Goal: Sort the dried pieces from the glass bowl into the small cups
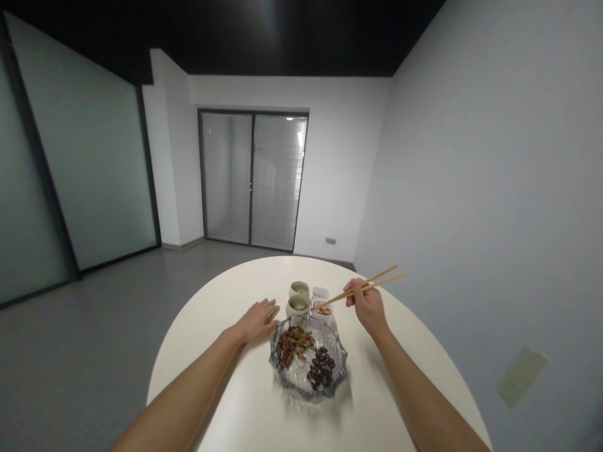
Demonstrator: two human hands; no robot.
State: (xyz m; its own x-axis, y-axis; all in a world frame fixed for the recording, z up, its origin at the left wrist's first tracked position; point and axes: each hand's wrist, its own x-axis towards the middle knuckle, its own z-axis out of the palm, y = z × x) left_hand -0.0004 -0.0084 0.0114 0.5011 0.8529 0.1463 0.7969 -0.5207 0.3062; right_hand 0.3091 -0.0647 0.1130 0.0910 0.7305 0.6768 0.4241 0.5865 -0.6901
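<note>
My right hand [366,307] grips a pair of wooden chopsticks [377,280], their tips down in a small white dish [322,317] of pale tan pieces. Whether the tips pinch a piece is too small to tell. My left hand [258,320] lies with fingers stretched out on the table, close to the rim of a scalloped glass bowl [308,397]. In that bowl sit a pile of brown slender pieces [293,345] on the left and a pile of dark glossy pieces [321,369] on the right.
Two pale green cups [298,307] stand one behind the other, left of the white dish. A second white dish [321,292] is behind the first. Everything rests on a round white table [211,314]. A white wall [471,220] runs along the right side.
</note>
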